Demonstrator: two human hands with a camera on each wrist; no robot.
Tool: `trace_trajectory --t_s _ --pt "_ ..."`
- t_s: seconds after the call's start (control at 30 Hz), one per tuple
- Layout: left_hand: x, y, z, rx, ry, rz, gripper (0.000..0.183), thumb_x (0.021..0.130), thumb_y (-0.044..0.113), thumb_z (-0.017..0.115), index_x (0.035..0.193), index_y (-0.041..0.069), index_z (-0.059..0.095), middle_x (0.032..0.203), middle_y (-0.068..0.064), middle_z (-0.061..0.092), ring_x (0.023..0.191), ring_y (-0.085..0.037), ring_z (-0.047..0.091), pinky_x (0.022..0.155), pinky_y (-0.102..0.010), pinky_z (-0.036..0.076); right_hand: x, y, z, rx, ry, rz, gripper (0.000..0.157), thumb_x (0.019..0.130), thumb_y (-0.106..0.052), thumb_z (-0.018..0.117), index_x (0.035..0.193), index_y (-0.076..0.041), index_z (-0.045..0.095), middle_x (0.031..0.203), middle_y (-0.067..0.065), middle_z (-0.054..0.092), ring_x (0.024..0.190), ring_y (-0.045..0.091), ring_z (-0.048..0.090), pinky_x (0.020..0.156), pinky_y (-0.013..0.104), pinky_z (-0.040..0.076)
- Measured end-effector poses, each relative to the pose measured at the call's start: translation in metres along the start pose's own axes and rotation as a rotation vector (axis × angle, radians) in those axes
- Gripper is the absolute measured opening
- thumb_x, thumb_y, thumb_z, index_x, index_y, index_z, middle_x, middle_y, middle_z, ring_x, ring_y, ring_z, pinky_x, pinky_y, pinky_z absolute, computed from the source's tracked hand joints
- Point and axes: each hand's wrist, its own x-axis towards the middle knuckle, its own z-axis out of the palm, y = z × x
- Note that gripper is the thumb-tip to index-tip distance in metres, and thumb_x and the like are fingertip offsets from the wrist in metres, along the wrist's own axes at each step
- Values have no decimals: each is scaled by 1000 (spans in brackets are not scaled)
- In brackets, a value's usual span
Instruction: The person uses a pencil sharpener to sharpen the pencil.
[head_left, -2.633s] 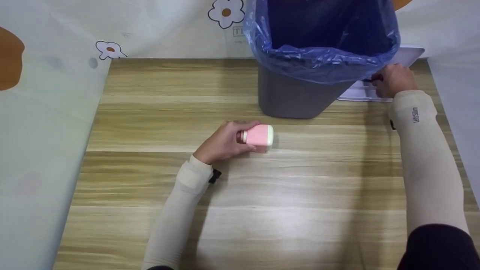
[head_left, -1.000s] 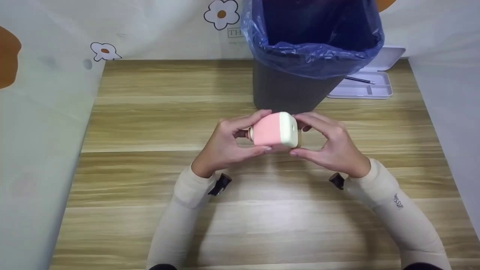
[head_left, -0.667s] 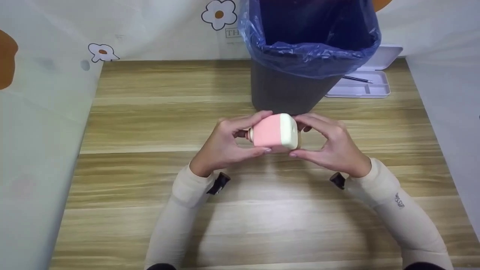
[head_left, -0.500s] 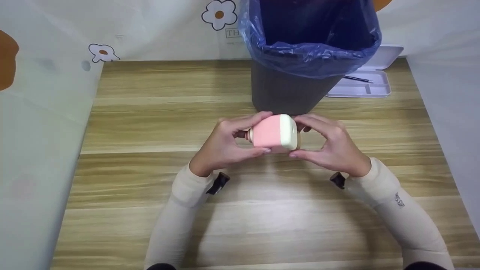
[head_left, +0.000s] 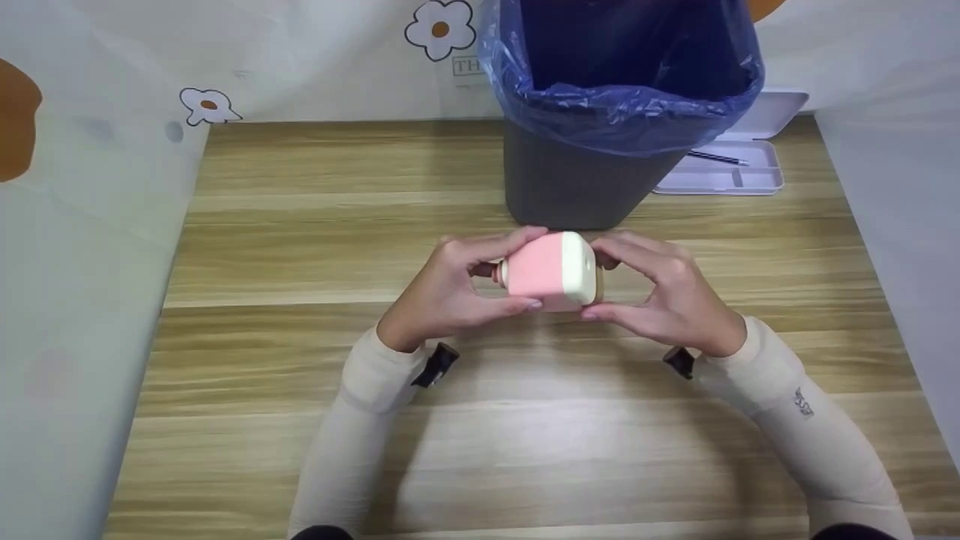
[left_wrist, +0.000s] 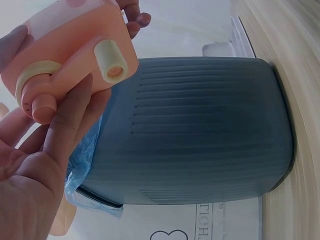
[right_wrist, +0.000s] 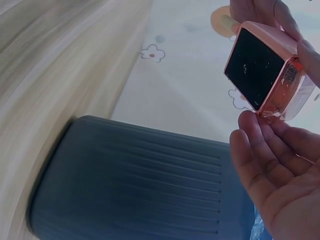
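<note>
A pink and cream crank pencil sharpener [head_left: 536,271] is held above the table between both hands, its cream face toward the right. My left hand [head_left: 450,289] grips its crank side, thumb and fingers around the body. The crank [left_wrist: 44,107] and a cream knob show in the left wrist view. My right hand [head_left: 664,289] pinches the other end, where a brownish translucent shavings container [head_left: 599,285] shows past the cream face. In the right wrist view, the sharpener's dark base [right_wrist: 254,69] faces the camera, and dark bits show inside the clear container.
A grey trash bin [head_left: 577,184] with a blue liner [head_left: 622,120] stands just beyond the hands, its mouth open upward. Behind it at the right lies an open white pencil case [head_left: 757,180] with a dark pencil [head_left: 718,158] inside. Patterned walls enclose the wooden table [head_left: 300,360].
My right hand has left the pencil case and come to the sharpener's right end. My left hand has lifted and turned the sharpener slightly. Over the last half second both hands barely move.
</note>
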Motion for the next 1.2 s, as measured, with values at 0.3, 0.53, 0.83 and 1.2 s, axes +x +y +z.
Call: trace_trajectory --t_s 0.3,0.53,0.83,1.2 --pt "-1 -2 -2 10 -14 -9 59 73 22 79 126 8 56 119 0 62 94 -13 61 69 -29 53 -2 -1 -2 -25 -10 1 58 54 -4 86 106 7 62 92 11 65 77 23 59 73 24 48" --pt "-7 -3 -12 42 28 -43 62 69 14 81 124 0 56 119 -9 61 94 -15 63 68 -27 53 -3 3 -9 1 34 -9 59 54 -5 85 106 10 61 92 16 66 77 20 61 74 23 49" --pt "-6 -2 -14 2 51 -52 61 71 17 80 124 1 56 121 -7 60 99 -15 62 71 -29 53 -11 7 -20 20 85 54 57 57 -7 85 105 12 61 93 19 66 79 20 63 76 24 50" --pt "-6 -3 -16 -39 78 -24 60 71 15 80 125 3 56 118 -4 62 96 -18 63 72 -31 54 6 -1 -46 206 246 31 57 62 -10 84 103 19 58 93 30 62 82 21 63 78 27 51"
